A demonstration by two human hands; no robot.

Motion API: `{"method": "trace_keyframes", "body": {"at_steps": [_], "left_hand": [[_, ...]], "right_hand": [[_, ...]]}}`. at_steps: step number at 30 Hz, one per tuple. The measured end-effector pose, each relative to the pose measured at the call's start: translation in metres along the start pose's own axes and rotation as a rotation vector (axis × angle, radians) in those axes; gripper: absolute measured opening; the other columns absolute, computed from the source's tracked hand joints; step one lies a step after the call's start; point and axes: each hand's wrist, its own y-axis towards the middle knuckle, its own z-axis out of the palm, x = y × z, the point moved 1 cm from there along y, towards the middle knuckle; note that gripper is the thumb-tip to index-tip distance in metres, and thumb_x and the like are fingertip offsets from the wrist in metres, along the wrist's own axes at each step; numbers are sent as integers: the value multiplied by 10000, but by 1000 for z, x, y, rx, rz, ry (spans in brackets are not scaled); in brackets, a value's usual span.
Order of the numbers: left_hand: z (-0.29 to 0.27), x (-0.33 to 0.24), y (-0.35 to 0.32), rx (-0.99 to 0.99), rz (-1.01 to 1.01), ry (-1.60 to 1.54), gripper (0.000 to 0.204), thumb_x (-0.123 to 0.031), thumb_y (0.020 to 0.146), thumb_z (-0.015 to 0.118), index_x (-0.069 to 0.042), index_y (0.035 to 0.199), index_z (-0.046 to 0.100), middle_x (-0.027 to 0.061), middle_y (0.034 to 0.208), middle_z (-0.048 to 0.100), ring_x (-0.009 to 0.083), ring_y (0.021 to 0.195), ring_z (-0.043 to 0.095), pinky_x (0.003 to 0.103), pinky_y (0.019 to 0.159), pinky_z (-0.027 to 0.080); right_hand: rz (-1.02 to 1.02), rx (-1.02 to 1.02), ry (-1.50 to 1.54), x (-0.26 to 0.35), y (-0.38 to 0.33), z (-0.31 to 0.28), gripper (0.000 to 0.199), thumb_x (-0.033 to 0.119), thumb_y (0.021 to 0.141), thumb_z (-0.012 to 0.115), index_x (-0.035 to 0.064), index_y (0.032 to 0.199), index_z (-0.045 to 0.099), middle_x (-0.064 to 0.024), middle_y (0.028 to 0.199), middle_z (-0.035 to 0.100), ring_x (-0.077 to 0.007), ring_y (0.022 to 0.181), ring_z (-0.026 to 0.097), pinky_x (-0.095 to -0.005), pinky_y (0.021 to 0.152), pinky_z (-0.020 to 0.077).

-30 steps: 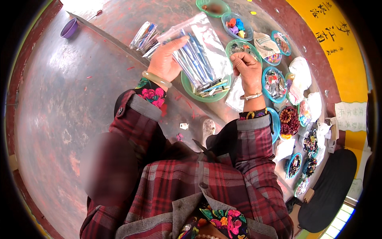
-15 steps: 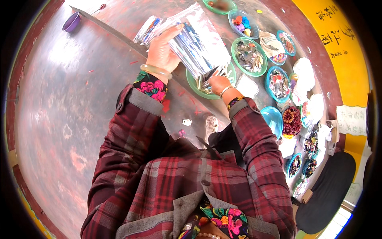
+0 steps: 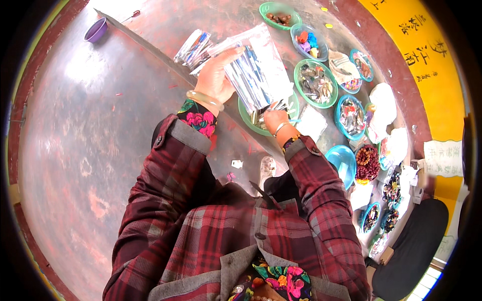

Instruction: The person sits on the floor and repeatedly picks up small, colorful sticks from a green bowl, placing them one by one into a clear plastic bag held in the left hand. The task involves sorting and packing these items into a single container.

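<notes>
The left hand [image 3: 217, 75] is raised above the worktop [image 3: 75, 125], its fingers curled around the edge of a clear plastic bag [image 3: 256, 70] full of thin silvery strips; the bag tilts over a green bowl [image 3: 246, 118], hiding most of it. The right hand [image 3: 275, 119] sits under the bag's lower end, at the bowl. Its fingers are covered by the bag, so whether they pinch strips, grip the bag or lie loose cannot be told. A few strips poke out beside it, too small to make out.

A second clear packet [image 3: 193, 46] lies just beyond the left hand, partly behind it. Along the right a row of bowls curves away: a green bowl of brown beads [image 3: 279, 14], a bowl of coloured pieces [image 3: 307, 41], a larger green bowl of dark bits [image 3: 316, 83], then an empty blue bowl [image 3: 342, 163] and a heap of reddish bead strings [image 3: 368, 163]. Further bowls bend toward the rim and blur. A small purple cup [image 3: 95, 30] stands far off at the upper left. The person's plaid sleeves fill the foreground.
</notes>
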Motion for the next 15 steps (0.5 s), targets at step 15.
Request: {"method": "trace_keyframes", "body": {"at_steps": [15], "left_hand": [[2,30,-12,171,-283,334,305,-104,836,599,20,1114,579,83,1034,632,167,944,597,304,842,462]], "right_hand": [[121,-1109,1749,-124,-108,-171,418,89,906,485,74,1297,338,-124,768,632,-116,538,566,-224,484,457]]}}
